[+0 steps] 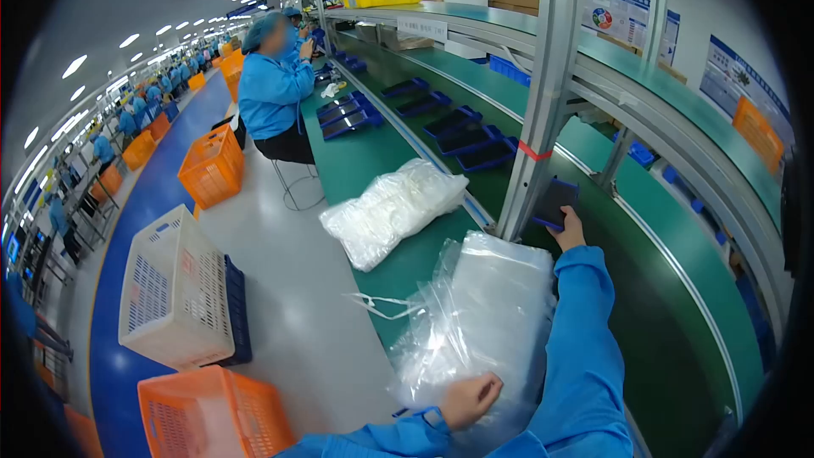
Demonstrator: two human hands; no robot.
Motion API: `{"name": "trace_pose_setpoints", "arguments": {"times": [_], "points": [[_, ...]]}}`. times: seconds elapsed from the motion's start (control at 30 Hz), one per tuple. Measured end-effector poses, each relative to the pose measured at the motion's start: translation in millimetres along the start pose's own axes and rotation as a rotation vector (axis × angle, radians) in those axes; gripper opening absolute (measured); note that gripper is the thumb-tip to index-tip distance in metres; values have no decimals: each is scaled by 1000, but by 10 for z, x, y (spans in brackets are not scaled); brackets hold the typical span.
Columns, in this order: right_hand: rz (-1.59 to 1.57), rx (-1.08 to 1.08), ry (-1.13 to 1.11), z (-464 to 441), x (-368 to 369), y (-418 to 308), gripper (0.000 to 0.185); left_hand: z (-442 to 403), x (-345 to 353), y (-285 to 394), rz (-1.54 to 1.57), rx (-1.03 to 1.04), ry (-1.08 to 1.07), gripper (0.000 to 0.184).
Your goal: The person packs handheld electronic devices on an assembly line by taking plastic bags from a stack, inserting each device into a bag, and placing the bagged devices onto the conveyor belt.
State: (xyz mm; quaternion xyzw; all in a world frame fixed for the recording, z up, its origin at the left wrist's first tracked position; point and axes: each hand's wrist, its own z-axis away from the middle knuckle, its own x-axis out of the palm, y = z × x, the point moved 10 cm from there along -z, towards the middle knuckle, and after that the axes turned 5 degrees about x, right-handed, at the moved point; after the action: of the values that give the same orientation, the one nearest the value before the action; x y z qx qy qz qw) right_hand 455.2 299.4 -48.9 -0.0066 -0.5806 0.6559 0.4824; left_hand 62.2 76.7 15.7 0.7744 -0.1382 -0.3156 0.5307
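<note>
Holding tray [555, 203] by near corner in right grip [569, 234], just right of post [539, 76]. Curling left grip [469, 401] over bags [504, 293] on near side of post; can't tell if pinching any. Step, judged: handling one tray, with bags within reach. Next move seems to call for keeping tray clear of post and, if using bags, parting slick layers carefully. Materials: tray flat, rectangular, dark-faced, blue-edged; bags clear, thin, glossy, piled in a slab, creased at left. Left of post, on smooth green counter [339, 168]: bundle [394, 208], whitish, crumpled plastic. Beyond post, on belt [649, 267]: more trays [462, 131], similarly dark and blue. Post: bare metal, straight, red-banded.
</note>
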Motion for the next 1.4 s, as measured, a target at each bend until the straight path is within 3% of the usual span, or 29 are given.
{"name": "trace_pose_setpoints", "arguments": {"times": [0.07, 0.13, 0.2, 0.4, 0.5, 0.73, 0.97, 1.07, 1.2, 1.3, 1.4], "points": [[-23, -51, -83, -54, -300, -200, 33, -142, 19, -75, 59, -24, 36, 14], [191, -365, -178, 603, -467, -497, 32, 17, -100, -56, 86, -1, 55, 13], [50, -200, -161, 1617, -341, -642, 31, 71, -197, 37, 124, 6, 113, 12], [87, -214, -191, 3352, -540, -582, 42, 319, -857, 398, 183, 73, 471, 11], [213, -262, -242, 3884, -527, -468, 48, 442, -1246, 434, 303, 48, 625, 10], [439, -119, -488, 4893, 22, -181, 67, 539, -1602, 664, 211, 74, 674, 12], [771, 66, -729, 5420, 331, 235, 43, 561, -1655, 858, 265, 63, 681, 14], [946, -31, -823, 5444, 430, 320, 39, 580, -1653, 893, 380, 73, 677, 13], [1188, -151, -827, 5474, 504, 418, 38, 641, -1624, 1056, 233, 175, 742, 10], [1248, -163, -795, 5509, 548, 529, 40, 786, -1418, 1568, -425, 503, 787, 12], [1156, -157, -741, 5449, 504, 633, 40, 883, -1023, 1782, -629, 730, 609, 18]]}}
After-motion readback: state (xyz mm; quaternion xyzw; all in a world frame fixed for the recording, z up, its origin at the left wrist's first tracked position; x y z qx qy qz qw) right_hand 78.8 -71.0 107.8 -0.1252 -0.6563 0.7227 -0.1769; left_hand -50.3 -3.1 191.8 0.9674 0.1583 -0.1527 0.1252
